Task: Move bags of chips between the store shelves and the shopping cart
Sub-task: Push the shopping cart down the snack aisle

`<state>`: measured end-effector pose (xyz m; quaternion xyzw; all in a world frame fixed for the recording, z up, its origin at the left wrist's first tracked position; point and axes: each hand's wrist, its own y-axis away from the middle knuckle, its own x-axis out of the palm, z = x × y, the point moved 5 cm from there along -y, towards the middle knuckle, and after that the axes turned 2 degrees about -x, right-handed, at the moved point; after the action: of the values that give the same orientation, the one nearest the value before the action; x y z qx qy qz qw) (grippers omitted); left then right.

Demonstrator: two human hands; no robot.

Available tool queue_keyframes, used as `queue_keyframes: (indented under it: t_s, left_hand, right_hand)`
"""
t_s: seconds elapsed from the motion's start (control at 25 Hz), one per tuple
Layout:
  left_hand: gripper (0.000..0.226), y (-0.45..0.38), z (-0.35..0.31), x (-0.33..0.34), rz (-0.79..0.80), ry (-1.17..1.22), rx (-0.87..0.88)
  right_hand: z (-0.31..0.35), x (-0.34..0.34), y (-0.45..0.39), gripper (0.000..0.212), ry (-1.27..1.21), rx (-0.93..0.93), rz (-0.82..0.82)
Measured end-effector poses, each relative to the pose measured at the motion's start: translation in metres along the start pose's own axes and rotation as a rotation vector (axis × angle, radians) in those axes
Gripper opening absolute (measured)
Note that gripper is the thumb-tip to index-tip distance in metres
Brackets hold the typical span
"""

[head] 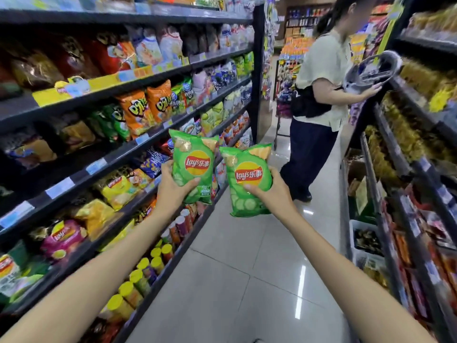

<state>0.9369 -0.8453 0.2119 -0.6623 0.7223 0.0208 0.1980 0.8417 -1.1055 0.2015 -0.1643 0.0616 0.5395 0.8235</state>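
I hold two green Lay's chip bags upright in front of me, over the aisle floor. My left hand (173,188) grips the left green bag (194,154) at its lower half, thumb across the front. My right hand (268,191) grips the right green bag (247,179) from its right side, thumb on the front. The two bags nearly touch at their upper corners. The snack shelves (103,159) full of chip bags run along my left. No shopping cart shows clearly.
A person (319,100) stands ahead in the aisle holding a grey device, facing the right-hand shelves (405,169). Canisters of stacked chips (148,268) fill the lowest left shelf. Glossy tiled floor (247,280) lies between the racks.
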Motion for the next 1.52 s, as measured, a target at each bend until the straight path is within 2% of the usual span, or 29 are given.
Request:
queue_keyframes:
  t_s: [0.2,0.32,0.48,0.52,0.64,0.92,1.08,1.2,1.24,1.36,1.52]
  left_hand:
    - [0.076,-0.133,-0.029,0.012,-0.144,-0.108,0.054]
    - [0.078,-0.186,-0.051,0.005,-0.239,-0.112,0.096]
    - [0.076,-0.238,-0.081,-0.030,-0.360,-0.185,0.147]
    - [0.077,-0.251,-0.092,-0.043,-0.388,-0.203,0.171]
    - [0.080,-0.286,-0.129,-0.085,-0.464,-0.232,0.271]
    - [0.086,-0.341,-0.183,-0.194,-0.714,-0.266,0.369]
    - [0.083,-0.359,-0.213,-0.241,-0.802,-0.383,0.400]
    - [0.074,-0.364,-0.244,-0.275,-0.903,-0.519,0.435]
    - [0.070,-0.362,-0.254,-0.287,-0.937,-0.566,0.432]
    - [0.070,-0.354,-0.280,-0.327,-1.002,-0.624,0.440]
    - [0.085,-0.359,-0.291,-0.388,-1.089,-0.643,0.399]
  right_hand:
    - [0.018,0.006,-0.173,0.075,-0.028,-0.101,0.096]
    - [0.035,0.020,-0.255,0.066,-0.068,-0.163,0.149]
    - [0.070,0.058,-0.334,0.098,-0.130,-0.235,0.208]
    - [0.084,0.068,-0.351,0.094,-0.152,-0.251,0.235]
    - [0.131,0.102,-0.396,0.063,-0.254,-0.353,0.306]
    - [0.265,0.187,-0.464,0.051,-0.378,-0.657,0.457]
    - [0.320,0.235,-0.495,0.053,-0.479,-0.705,0.522]
    - [0.365,0.272,-0.512,0.086,-0.622,-0.670,0.575]
    - [0.383,0.280,-0.516,0.088,-0.664,-0.684,0.582]
    - [0.439,0.306,-0.523,0.065,-0.702,-0.761,0.598]
    - [0.508,0.367,-0.527,0.053,-0.727,-0.869,0.663]
